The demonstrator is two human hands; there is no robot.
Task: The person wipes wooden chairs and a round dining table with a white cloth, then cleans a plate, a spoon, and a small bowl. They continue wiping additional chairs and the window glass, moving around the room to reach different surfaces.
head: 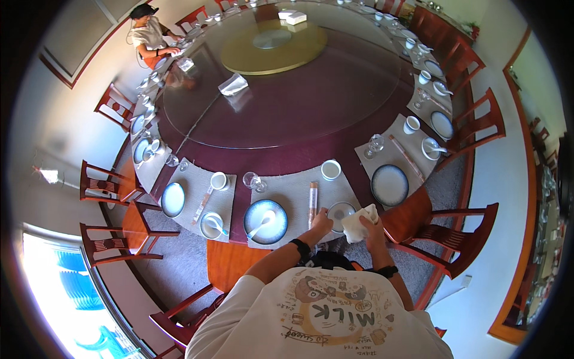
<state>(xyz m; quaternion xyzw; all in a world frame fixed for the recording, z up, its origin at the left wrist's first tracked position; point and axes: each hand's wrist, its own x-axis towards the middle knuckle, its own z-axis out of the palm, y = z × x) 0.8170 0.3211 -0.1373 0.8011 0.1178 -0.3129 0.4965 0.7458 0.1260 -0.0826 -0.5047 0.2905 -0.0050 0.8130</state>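
My left hand [322,221] touches the left rim of a small bowl [341,214] at the placemat's right corner; its fingers look curled on the rim. Bunched in my right hand [371,227] is a white cloth [357,225], close to the bowl's right side. Left of the bowl lie paper-sleeved chopsticks [313,202]. A blue-rimmed plate [265,230] holds a white spoon [262,224]. A white cup [331,170] and stemmed glasses [254,181] stand along the far side of the grey placemat [291,188].
The round table [305,155] carries a glass turntable [287,121] with a plastic packet [233,84]. Wooden chairs [457,233] stand around it, one close to my right arm and another [233,260] at my left. Another person [150,38] works at the far left edge.
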